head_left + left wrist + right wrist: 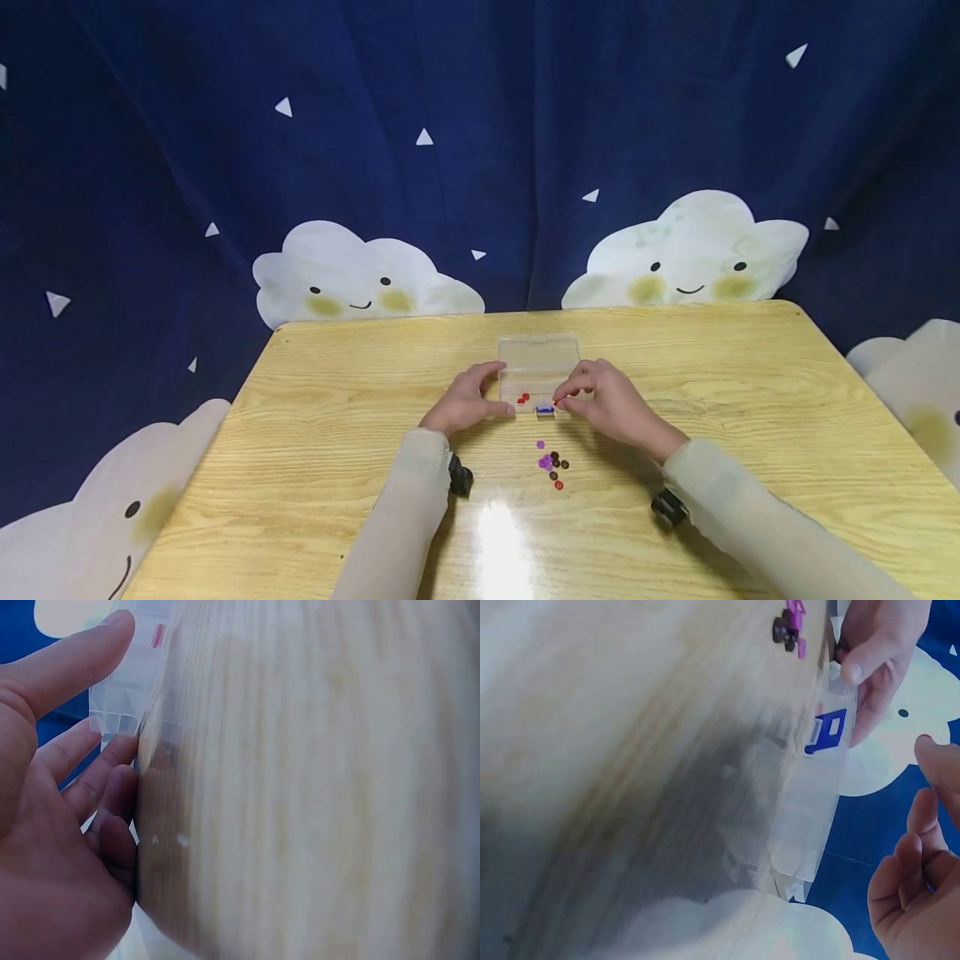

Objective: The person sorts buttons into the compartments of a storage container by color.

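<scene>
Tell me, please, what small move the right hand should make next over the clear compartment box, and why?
Probably lower the right hand slightly and release the small red bead into the clear plastic box. Its fingertips pinch the bead at the box's near edge, red beads already lie inside, the left hand steadies the box's left side, and more loose beads wait on the wooden table.

A clear plastic compartment box (538, 367) sat at the centre of the pale wooden table (337, 433). The left hand (467, 402) lay against its left side, the right hand (611, 402) at its right front corner. Small round buttons (553, 465) lay nearer the person, before the box.
</scene>
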A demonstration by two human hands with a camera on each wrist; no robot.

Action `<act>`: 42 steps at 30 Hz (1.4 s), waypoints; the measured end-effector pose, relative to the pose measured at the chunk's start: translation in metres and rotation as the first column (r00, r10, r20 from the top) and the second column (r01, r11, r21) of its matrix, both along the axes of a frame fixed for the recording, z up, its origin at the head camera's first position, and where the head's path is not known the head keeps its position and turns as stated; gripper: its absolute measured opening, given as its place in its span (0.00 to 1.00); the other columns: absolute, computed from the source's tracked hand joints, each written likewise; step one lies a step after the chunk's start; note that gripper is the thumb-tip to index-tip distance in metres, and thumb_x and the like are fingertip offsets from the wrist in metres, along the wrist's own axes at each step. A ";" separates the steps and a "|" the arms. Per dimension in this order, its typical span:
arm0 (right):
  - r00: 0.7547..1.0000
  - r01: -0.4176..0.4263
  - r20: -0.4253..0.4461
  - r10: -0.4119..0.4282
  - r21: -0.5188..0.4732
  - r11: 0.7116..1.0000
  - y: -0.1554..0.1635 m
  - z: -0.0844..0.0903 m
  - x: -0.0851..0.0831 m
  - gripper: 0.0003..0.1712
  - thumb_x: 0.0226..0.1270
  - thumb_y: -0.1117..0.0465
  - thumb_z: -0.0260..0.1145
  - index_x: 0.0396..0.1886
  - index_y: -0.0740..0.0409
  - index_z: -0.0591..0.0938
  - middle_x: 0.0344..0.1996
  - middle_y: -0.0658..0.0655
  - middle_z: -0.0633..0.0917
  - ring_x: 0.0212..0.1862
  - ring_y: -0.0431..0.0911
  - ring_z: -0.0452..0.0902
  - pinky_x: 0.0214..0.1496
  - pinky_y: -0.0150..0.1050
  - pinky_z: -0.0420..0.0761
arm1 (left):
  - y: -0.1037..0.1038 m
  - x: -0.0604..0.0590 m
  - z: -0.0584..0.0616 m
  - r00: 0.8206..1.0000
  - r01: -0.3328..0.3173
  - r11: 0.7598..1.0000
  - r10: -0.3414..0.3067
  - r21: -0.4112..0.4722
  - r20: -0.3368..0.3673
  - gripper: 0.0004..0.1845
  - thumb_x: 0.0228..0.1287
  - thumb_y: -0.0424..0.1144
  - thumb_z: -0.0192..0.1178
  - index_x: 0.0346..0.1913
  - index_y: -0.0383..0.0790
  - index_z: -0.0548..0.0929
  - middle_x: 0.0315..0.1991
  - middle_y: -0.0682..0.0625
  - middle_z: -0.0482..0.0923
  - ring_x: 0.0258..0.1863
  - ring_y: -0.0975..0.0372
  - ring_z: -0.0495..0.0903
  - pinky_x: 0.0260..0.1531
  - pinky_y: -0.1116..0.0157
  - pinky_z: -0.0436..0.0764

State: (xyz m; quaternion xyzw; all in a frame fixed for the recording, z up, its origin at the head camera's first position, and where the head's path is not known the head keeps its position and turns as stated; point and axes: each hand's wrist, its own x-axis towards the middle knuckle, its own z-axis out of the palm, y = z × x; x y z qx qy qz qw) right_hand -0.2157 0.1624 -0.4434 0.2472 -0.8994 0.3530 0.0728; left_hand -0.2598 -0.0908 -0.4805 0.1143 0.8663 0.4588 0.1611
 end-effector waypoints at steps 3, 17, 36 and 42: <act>1.000 0.015 0.025 -0.015 0.000 1.000 -0.002 0.003 -0.004 0.06 0.60 0.68 0.71 0.32 0.52 0.91 0.28 0.46 0.84 0.38 0.49 0.75 0.42 0.40 0.73 | 0.000 0.000 0.000 1.000 -0.001 1.000 0.001 0.003 0.002 0.44 0.54 0.43 0.75 0.74 0.51 0.67 0.73 0.46 0.66 0.70 0.50 0.67 0.70 0.50 0.68; 0.999 0.025 0.020 -0.026 0.064 0.998 -0.006 0.001 -0.017 0.07 0.60 0.67 0.71 0.31 0.52 0.91 0.27 0.46 0.84 0.36 0.43 0.73 0.41 0.37 0.71 | -0.001 0.000 0.001 1.000 0.005 1.000 -0.005 0.000 0.005 0.43 0.54 0.42 0.75 0.74 0.51 0.67 0.73 0.46 0.65 0.71 0.50 0.67 0.70 0.51 0.68; 1.000 -0.004 -0.027 0.008 0.144 0.990 -0.020 0.010 -0.032 0.04 0.58 0.65 0.74 0.29 0.51 0.92 0.28 0.48 0.85 0.37 0.48 0.77 0.43 0.40 0.73 | -0.001 -0.001 0.000 1.000 0.010 1.000 -0.010 -0.006 0.000 0.43 0.54 0.42 0.74 0.74 0.51 0.66 0.73 0.46 0.66 0.69 0.51 0.67 0.69 0.51 0.68; 1.000 -0.009 -0.022 0.012 0.151 0.989 -0.025 0.008 -0.034 0.05 0.57 0.65 0.73 0.28 0.50 0.91 0.28 0.48 0.86 0.37 0.47 0.77 0.44 0.41 0.74 | -0.001 -0.001 0.000 1.000 0.014 1.000 -0.014 -0.014 -0.006 0.43 0.55 0.43 0.74 0.74 0.51 0.66 0.73 0.45 0.65 0.70 0.50 0.67 0.70 0.50 0.68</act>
